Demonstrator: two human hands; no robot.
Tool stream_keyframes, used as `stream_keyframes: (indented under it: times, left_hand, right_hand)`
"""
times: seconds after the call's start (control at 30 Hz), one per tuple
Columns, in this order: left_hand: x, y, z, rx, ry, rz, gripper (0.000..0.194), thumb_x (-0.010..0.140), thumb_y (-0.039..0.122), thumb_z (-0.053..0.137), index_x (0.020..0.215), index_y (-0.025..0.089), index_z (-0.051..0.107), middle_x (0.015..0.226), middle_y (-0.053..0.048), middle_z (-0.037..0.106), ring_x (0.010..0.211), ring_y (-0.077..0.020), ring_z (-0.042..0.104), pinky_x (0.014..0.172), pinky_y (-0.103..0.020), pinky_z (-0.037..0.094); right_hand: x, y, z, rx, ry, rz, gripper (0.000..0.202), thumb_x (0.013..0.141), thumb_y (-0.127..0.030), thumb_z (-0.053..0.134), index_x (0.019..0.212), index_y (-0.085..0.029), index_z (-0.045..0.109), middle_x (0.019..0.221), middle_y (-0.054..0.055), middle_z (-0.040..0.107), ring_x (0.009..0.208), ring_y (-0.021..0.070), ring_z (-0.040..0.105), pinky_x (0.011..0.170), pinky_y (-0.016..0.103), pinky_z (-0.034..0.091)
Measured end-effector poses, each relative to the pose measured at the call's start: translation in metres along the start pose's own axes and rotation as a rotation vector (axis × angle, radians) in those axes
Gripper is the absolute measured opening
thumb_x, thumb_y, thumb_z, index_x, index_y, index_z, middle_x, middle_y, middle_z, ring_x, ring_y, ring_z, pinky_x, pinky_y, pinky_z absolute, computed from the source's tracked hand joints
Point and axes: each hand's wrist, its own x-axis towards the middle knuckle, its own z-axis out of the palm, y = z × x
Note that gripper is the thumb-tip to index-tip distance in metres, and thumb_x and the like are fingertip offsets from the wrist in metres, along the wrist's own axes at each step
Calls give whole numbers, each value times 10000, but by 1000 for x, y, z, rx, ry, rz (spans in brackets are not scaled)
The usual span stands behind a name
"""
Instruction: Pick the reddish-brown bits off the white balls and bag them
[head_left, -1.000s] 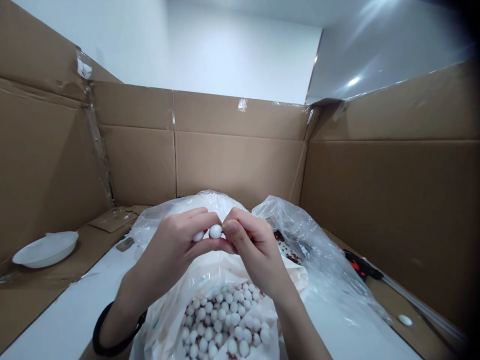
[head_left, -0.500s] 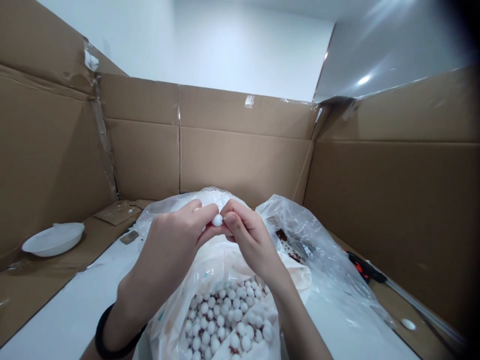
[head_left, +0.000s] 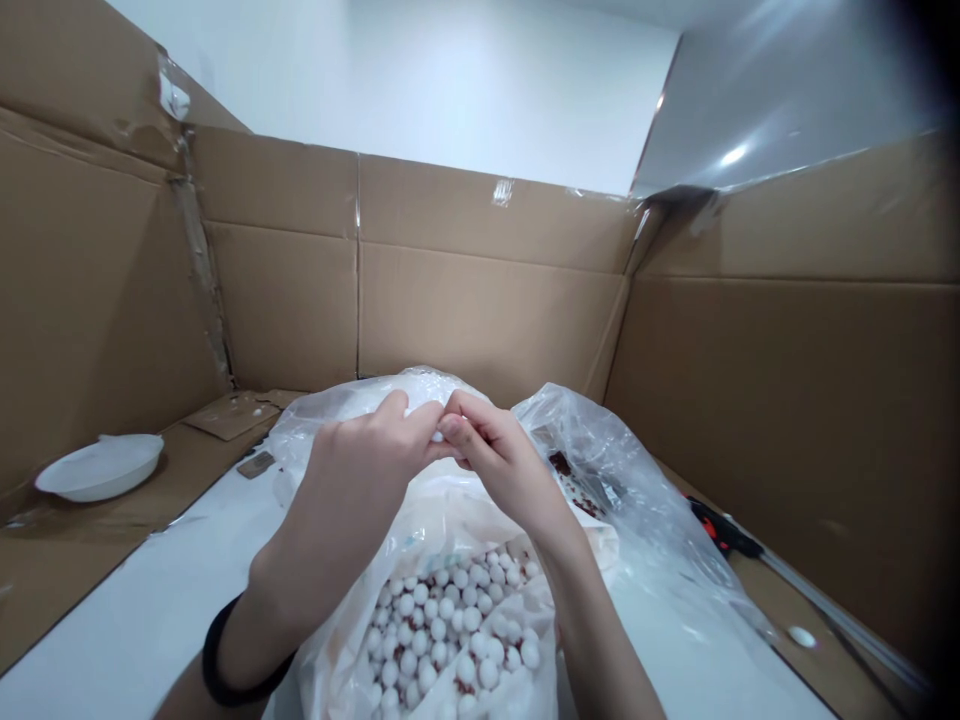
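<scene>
My left hand [head_left: 375,450] and my right hand [head_left: 491,450] meet above a plastic bag, fingertips pinched together. Between them sits a small white ball [head_left: 438,436], mostly covered by the fingers. Both hands are closed on it. Below my wrists, the open plastic bag [head_left: 442,515] holds many white balls [head_left: 450,620], with small reddish-brown bits among them. Whether my left palm hides more balls I cannot see.
Clear plastic bags [head_left: 637,500] lie behind and to the right, one with reddish-brown bits [head_left: 581,490]. A white dish [head_left: 101,468] stands at left. At right lies a black and red tool [head_left: 724,530] near a white disc [head_left: 802,636]. Cardboard walls [head_left: 487,290] surround the table.
The white ball, plainly visible before, is now mostly hidden as my fingers close in around it. My left wrist has turned slightly, and the view has shifted a little.
</scene>
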Motion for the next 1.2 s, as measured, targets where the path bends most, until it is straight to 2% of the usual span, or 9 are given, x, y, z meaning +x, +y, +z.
stream_keyframes:
  times: [0.2,0.3,0.4,0.57,0.67,0.8,0.97,1.13,1.2]
  left_hand:
    - [8,-8,8,-384,-129,0,298,912,422,471,727,197,534,636,47,515,538,-109,447,503,-222,277]
    - [9,-11,8,-518,-275,-12,331,863,487,529,699,201,512,629,69,527,576,-107,455,538,-222,299]
    - [9,-10,9,-574,-382,-23,337,818,516,581,706,209,500,647,85,550,601,-109,460,547,-229,295]
    - [11,-6,16,-592,-486,-22,317,786,515,623,745,229,492,630,96,533,586,-116,428,551,-237,281]
    - [13,-5,19,-611,-515,3,309,790,483,634,732,226,472,612,98,518,587,-117,419,548,-236,267]
    - [15,-6,20,-616,-524,-11,349,805,511,599,695,214,450,591,89,482,585,-116,404,541,-240,256]
    - [14,-5,18,-689,-530,-27,297,908,460,438,736,221,471,633,76,469,585,-108,404,548,-237,284]
    - [16,-3,20,-770,-352,-165,221,945,346,338,955,265,543,586,74,406,511,-106,377,505,-229,287]
    - [18,-3,24,-768,-260,-193,238,943,343,341,980,255,559,597,70,446,510,-107,396,517,-231,311]
  right_hand:
    - [4,4,-13,171,-13,-37,465,918,-518,381,598,-182,413,526,-61,315,469,71,250,446,232,190]
    - [3,2,-29,407,242,-42,460,943,-461,357,589,-182,451,442,-89,236,393,62,153,396,228,127]
    - [4,3,-47,801,512,-43,373,942,-312,381,589,-193,394,444,-105,177,365,60,89,358,213,111]
    - [10,18,-60,1339,619,149,369,931,-106,215,580,-202,271,470,-91,196,349,50,234,357,166,239]
    - [18,27,-54,1489,680,308,317,899,-84,218,626,-210,317,513,-65,310,419,62,376,408,159,360]
    - [24,28,-45,1608,748,467,232,835,-48,280,795,-185,463,653,1,493,572,90,537,480,181,489]
    - [26,24,-35,1633,735,520,368,770,45,307,998,-158,512,902,61,589,883,121,643,612,187,579]
    - [25,22,-26,1633,629,510,488,775,72,300,1169,-159,471,1093,85,601,1077,139,618,696,207,599]
    - [25,21,-22,1600,577,492,511,786,66,297,1219,-163,444,1181,106,591,1121,159,602,719,249,603]
